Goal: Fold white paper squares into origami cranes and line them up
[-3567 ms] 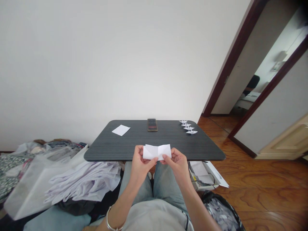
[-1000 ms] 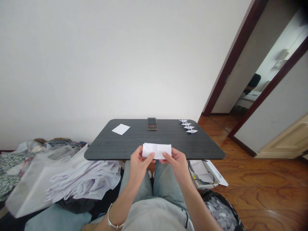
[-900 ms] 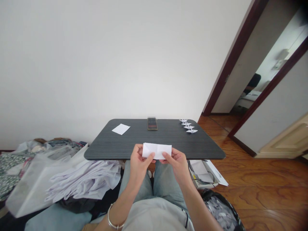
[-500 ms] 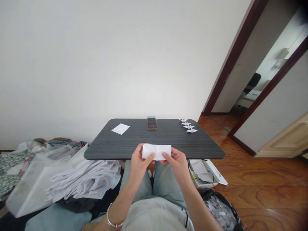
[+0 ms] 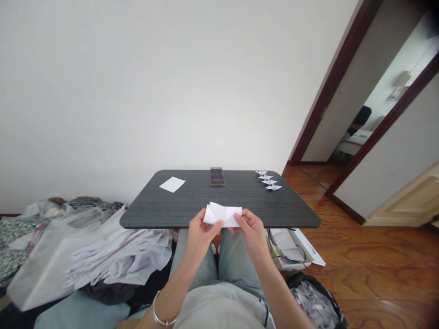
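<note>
A creased sheet of folded white paper [image 5: 222,214] is held up between both hands at the near edge of the dark table [image 5: 192,201]. My left hand [image 5: 201,232] pinches its left and lower part, thumb in front and fingers behind. On the right side, my right hand [image 5: 251,228] grips the paper with the thumb over its face. The upper left corner of the paper stands up out of line with the rest. The fingertips behind the paper are hidden.
A flat white paper square [image 5: 172,184] lies at the table's left, a phone [image 5: 217,177] at the back middle. Several paper cranes [image 5: 269,181] line the right side. White cloth [image 5: 126,256] is heaped left; a box [image 5: 288,249] and a bag of scraps [image 5: 315,301] stand right.
The folded paper was a flat, even strip. Its upper left part has now lifted and bent, and the right hand has moved slightly left with its edge.
</note>
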The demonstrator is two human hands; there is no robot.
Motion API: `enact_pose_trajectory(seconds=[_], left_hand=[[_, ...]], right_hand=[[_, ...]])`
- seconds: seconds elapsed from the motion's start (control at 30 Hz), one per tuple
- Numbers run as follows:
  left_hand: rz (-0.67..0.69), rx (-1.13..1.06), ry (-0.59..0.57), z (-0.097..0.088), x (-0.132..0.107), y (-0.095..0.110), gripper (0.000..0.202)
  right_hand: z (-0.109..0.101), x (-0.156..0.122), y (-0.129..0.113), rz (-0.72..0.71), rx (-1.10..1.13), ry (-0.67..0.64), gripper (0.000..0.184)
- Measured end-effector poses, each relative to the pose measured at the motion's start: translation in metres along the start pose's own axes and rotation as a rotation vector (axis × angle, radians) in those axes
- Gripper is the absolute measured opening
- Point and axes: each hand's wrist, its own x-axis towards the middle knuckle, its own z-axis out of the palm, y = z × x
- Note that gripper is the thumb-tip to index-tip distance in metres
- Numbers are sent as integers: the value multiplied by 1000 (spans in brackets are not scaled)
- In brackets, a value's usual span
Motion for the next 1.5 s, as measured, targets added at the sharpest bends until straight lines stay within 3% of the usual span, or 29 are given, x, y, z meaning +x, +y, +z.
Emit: enact_pose_trajectory(seconds=[0.13, 0.27, 0.4, 0.6, 0.8, 0.9, 1.0, 1.07, 1.17, 1.3, 1.5], left_hand=[[111, 141, 71, -3, 0, -5, 15], [485, 570, 203, -9, -2, -6, 7], [814, 902, 167, -12, -5, -7, 13], [981, 1081, 111, -11, -5, -13, 16], [1065, 948, 53, -19, -4, -12, 9], [983, 770, 52, -25, -6, -9, 17], [754, 602, 261, -26, -4, -6, 11], [614, 487, 320, -24, -1, -5, 14], [418, 277, 225, -21, 4, -3, 21], [233, 24, 84, -17, 6, 2, 15], [137, -73, 89, -10, 1, 11, 20]], right_hand=[[-3, 2, 4, -19, -36, 28, 25], [-5, 1, 1, -80, -87, 116, 27], [-3, -3, -4, -60, -90, -80, 30], [-2, -2, -2, -30, -67, -125, 23], [-8, 1, 1, 4, -64, -90, 25], [-11, 3, 2, -4, -69, -58, 25], [-14, 4, 2, -6, -64, -54, 25], [-14, 3, 1, 3, -62, -73, 24], [-14, 2, 0, 17, -57, -102, 24], [-13, 1, -3, 29, -41, -127, 24], [-13, -1, -3, 49, -36, -143, 23]])
